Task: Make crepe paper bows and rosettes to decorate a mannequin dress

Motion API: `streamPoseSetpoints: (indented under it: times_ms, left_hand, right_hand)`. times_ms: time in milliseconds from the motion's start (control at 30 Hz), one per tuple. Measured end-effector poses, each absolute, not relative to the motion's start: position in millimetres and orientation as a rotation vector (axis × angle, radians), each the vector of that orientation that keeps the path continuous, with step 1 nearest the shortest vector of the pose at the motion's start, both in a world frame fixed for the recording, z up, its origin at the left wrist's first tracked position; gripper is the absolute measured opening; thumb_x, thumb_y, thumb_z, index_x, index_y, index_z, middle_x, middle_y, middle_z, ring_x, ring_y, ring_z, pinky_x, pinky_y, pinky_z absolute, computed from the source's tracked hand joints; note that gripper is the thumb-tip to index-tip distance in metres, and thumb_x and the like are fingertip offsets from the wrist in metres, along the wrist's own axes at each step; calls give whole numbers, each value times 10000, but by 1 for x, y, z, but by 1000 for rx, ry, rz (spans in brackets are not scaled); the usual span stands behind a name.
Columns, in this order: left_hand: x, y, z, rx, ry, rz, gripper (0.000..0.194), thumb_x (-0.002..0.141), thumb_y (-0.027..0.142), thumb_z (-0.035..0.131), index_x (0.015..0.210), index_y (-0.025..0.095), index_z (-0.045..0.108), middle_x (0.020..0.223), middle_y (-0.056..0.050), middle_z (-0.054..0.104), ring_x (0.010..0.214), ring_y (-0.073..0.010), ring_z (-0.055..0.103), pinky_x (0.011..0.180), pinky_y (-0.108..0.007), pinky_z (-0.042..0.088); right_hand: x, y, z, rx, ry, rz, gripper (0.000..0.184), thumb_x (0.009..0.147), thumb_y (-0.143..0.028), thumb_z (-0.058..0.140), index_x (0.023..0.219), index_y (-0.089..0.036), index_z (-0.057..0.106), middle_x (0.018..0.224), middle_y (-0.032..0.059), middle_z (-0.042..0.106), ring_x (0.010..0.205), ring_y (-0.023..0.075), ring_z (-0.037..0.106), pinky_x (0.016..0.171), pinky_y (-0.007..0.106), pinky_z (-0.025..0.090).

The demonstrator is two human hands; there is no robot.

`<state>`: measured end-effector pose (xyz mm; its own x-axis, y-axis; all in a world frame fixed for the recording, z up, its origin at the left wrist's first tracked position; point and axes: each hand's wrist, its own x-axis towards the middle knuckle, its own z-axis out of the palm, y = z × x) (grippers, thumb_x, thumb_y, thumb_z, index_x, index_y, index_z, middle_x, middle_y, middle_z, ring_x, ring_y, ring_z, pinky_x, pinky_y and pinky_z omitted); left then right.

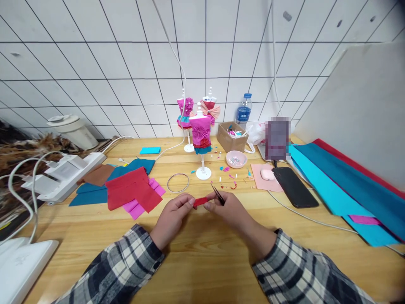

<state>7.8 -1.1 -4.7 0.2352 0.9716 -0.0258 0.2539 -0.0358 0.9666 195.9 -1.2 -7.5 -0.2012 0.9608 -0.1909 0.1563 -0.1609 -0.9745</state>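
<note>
A small folded strip of red crepe paper (200, 202) is stretched between my two hands above the table. My left hand (172, 215) pinches its left end between thumb and fingers. With thumb and forefinger, my right hand (230, 211) grips the other end, and dark tweezers (218, 195) are tucked in that same hand, tips pointing up and left. Just beyond the hands stands a white mini dress form (203, 172) wearing a magenta paper top (201, 126), a red band and a teal skirt. Paper scraps (232, 176) lie scattered to its right.
Two more dressed forms (189, 147) stand behind. Crepe sheets (126, 190) and a bangle-like ring (177, 183) lie left; a pink bowl (236, 159), cardboard box (232, 137), black phone (295, 187) and long paper sheets (335, 181) are right. A power strip (66, 177) sits far left.
</note>
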Motion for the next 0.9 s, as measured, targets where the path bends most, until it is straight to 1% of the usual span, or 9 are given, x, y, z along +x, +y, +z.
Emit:
streamPoseSetpoints:
  times_ms: [100, 167, 233, 333, 433, 633, 733, 800, 900]
  left_hand:
    - [6, -2, -2, 1625, 1201, 872, 311, 850, 436, 485, 727, 192, 635, 762, -41, 632, 784, -204, 577, 771, -325, 465]
    - [6, -3, -1, 1740, 1253, 903, 301, 843, 451, 498, 895, 200, 655, 861, -61, 656, 860, -226, 583, 809, -350, 460]
    - [7, -5, 1, 1896, 1299, 917, 343, 795, 473, 576, 1009, 212, 638, 943, -75, 663, 912, -244, 577, 832, -372, 456]
    - [11, -7, 4, 2048, 1272, 855, 245, 774, 446, 625, 866, 223, 671, 896, -67, 670, 879, -234, 586, 820, -367, 459]
    - [12, -7, 4, 1936, 1220, 839, 241, 829, 409, 561, 758, 214, 684, 807, -55, 671, 807, -205, 604, 775, -331, 475]
    - [7, -4, -2, 1451, 1210, 848, 314, 820, 452, 558, 814, 163, 681, 836, -59, 701, 802, -202, 618, 769, -310, 484]
    - [7, -5, -1, 1418, 1133, 800, 357, 836, 467, 548, 981, 157, 654, 962, -76, 700, 907, -214, 620, 826, -321, 480]
    - [9, -6, 0, 1484, 1074, 766, 415, 782, 441, 634, 1088, 161, 617, 1024, -86, 688, 939, -220, 616, 837, -322, 480]
    - [10, -8, 2, 1557, 1081, 706, 341, 727, 385, 697, 963, 143, 651, 924, -76, 697, 849, -202, 618, 783, -299, 480]
  right_hand:
    - [199, 2, -9, -1354, -1274, 1452, 312, 677, -440, 679, 793, -161, 600, 541, -79, 348, 502, 74, 306, 482, 215, 239]
    - [202, 3, -8, -1359, -1342, 1389, 270, 723, -429, 631, 743, -166, 571, 557, -69, 368, 521, 81, 322, 495, 218, 250]
    - [203, 1, -7, -1354, -1495, 1315, 238, 763, -395, 587, 698, -167, 562, 559, -61, 376, 541, 88, 332, 508, 219, 254]
    - [200, -4, -6, -1333, -1667, 1282, 211, 789, -365, 566, 701, -173, 573, 555, -63, 382, 543, 89, 340, 518, 220, 258]
    - [199, -7, -6, -1325, -1728, 1284, 193, 783, -363, 587, 723, -179, 573, 564, -68, 385, 541, 86, 346, 518, 218, 259]
    - [206, -4, -5, -1339, -1789, 1270, 129, 761, -305, 585, 737, -178, 585, 541, -77, 347, 510, 80, 315, 499, 219, 230]
    - [204, -5, -3, -1296, -1757, 1254, 136, 751, -270, 555, 664, -178, 505, 568, -67, 362, 542, 82, 328, 516, 219, 244]
    - [202, -7, -2, -1240, -1745, 1295, 155, 747, -265, 547, 643, -180, 469, 576, -64, 365, 556, 84, 334, 524, 220, 249]
    - [200, -8, 0, -1185, -1722, 1410, 142, 759, -271, 542, 664, -173, 504, 585, -56, 404, 564, 87, 357, 532, 221, 261]
